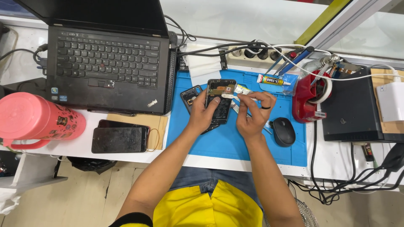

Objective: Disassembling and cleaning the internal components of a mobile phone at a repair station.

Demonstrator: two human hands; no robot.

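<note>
Phone with its back cover off, dark insides showing, sits at the centre of a blue work mat on the bench. The left hand grips the phone from below, thumb pressed on its open face, seemingly to steady it upright toward the camera. The right hand, wearing a dark ring, pinches a small pale strip or part at the phone's upper right corner, at about 2 o'clock; whether it is tape or a component is too small to tell. A thin tool appears to lie under the right fingers.

At 9 o'clock, half hidden behind the phone, lies the removed back cover. At 3 o'clock rests a black mouse, close to the right wrist. At 1 o'clock lies a glue tube, with a red tape dispenser beyond it. At 10 o'clock stands an open black laptop; at 8 o'clock two dark phones lie stacked; farther left lies a pink bottle. Cables crowd the bench's right side
</note>
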